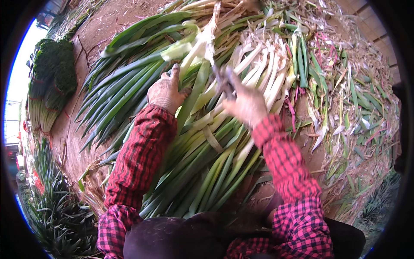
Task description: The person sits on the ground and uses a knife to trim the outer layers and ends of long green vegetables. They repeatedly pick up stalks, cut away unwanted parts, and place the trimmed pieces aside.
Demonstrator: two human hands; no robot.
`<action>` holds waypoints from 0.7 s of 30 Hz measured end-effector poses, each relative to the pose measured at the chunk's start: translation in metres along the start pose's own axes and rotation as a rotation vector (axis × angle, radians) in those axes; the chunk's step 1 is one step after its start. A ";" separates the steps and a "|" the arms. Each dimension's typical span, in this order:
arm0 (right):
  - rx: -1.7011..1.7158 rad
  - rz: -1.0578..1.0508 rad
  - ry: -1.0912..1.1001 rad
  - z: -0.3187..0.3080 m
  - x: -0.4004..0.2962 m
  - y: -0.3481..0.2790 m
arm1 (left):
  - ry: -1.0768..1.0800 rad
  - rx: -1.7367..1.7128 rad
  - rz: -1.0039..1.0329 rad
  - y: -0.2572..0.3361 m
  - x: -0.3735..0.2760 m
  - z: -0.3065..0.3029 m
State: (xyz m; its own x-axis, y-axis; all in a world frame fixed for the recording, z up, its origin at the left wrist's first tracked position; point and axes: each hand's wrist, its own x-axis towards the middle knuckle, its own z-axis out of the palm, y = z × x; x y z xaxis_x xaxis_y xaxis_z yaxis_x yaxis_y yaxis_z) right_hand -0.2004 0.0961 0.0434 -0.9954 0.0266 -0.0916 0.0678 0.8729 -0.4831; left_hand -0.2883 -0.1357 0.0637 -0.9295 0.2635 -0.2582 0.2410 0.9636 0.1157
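My left hand (pixel 168 89), in a pale knit glove marked with writing, lies on the stalks of long green onions (pixel 129 94); its thumb and forefinger are spread. Whether it grips a stalk cannot be told. My right hand (pixel 244 100), gloved and blurred by motion, is by the pale stems at the centre, its fingers dark with dirt. Blur hides whether it holds anything. Just above, between the hands, a white onion stem (pixel 202 45) with a dry, ragged end stands out. Trimmed-looking white stems (pixel 265 68) lie bunched to the right, and a strip crosses the green leaves (pixel 197 162) below.
Tied bundles of leafy greens (pixel 51 84) lie at the far left on the brown dirt floor (pixel 93 39). More green leaves (pixel 58 217) are heaped at the lower left. Peeled skins and leaf scraps (pixel 352 106), with pink strips among them, cover the ground at the right.
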 end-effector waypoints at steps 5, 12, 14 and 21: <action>0.009 -0.060 -0.002 -0.001 -0.011 0.005 | -0.019 -0.141 0.039 -0.027 -0.020 0.016; -0.128 0.017 -0.006 0.006 0.020 0.022 | -0.065 -0.465 0.074 -0.050 -0.070 0.046; -0.056 0.081 -0.038 -0.008 0.044 0.023 | -0.090 -0.498 0.084 -0.052 -0.075 0.046; 0.036 -0.306 0.158 0.021 0.008 0.032 | -0.057 -0.538 0.145 -0.068 -0.084 0.049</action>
State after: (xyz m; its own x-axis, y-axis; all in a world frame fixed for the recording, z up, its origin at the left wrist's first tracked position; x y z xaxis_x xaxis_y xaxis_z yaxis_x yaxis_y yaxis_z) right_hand -0.2046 0.1144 0.0092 -0.9680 -0.1557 0.1970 -0.2356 0.8344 -0.4983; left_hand -0.2128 -0.2215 0.0302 -0.8771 0.4081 -0.2532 0.1749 0.7623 0.6231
